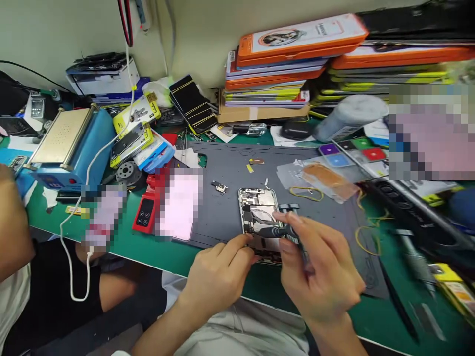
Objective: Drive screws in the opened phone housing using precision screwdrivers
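Observation:
An opened smartphone [265, 200] lies on the dark grey work mat [218, 163], its inner parts showing. My left hand [222, 272] is closed, with thumb and fingertips at the phone's lower left edge. My right hand [322, 272] is closed around a dark screwdriver [276, 231], held nearly level over the lower half of the phone, its tip toward the left. The right fingers hide part of the phone's right side and the screwdriver's far end. A small loose phone part [220, 188] lies on the mat left of the phone.
Left of the mat are a red device [144, 215], a blue heating machine [81, 153] and another person's arm [15, 222]. Boxes [274, 74] are stacked at the back. A rubber band [306, 194], plastic bag [322, 178] and black pen-like tool [399, 301] lie to the right.

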`<state>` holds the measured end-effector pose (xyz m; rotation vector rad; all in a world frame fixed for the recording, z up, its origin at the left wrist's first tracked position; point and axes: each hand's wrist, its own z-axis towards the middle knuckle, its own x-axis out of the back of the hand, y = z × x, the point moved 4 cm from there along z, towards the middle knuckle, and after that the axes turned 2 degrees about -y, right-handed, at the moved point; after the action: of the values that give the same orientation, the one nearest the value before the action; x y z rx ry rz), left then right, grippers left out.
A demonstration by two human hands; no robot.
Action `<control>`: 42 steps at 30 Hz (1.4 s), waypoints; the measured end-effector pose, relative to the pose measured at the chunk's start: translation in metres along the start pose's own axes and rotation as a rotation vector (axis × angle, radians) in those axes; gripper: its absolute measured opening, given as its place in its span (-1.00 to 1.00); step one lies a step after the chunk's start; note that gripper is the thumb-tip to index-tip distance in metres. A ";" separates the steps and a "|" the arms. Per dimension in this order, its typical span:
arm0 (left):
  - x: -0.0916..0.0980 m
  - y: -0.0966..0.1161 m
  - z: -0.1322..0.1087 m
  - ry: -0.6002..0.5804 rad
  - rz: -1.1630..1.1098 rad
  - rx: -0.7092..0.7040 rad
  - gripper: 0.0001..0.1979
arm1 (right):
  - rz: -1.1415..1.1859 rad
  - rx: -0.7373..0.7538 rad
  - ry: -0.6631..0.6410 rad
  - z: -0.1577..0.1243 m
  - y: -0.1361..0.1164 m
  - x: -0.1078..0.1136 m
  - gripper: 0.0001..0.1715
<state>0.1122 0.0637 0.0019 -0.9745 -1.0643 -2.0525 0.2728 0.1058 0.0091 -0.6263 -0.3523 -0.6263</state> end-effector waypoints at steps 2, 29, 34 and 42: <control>0.001 0.000 0.000 -0.013 0.015 0.013 -0.78 | -0.002 -0.006 0.001 0.002 -0.001 0.000 -0.14; 0.003 -0.007 0.007 0.012 -0.059 -0.011 -0.83 | 0.041 -0.024 0.010 0.014 -0.003 -0.001 -0.23; 0.002 -0.006 0.009 0.012 -0.052 -0.008 -0.82 | 0.048 -0.028 -0.005 0.013 -0.005 -0.002 -0.21; 0.013 -0.019 0.001 0.086 -0.351 0.134 -0.81 | 0.019 -0.005 -0.033 0.010 -0.004 -0.010 -0.11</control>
<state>0.0904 0.0716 0.0057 -0.6611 -1.3850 -2.2405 0.2615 0.1136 0.0139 -0.6447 -0.3749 -0.5993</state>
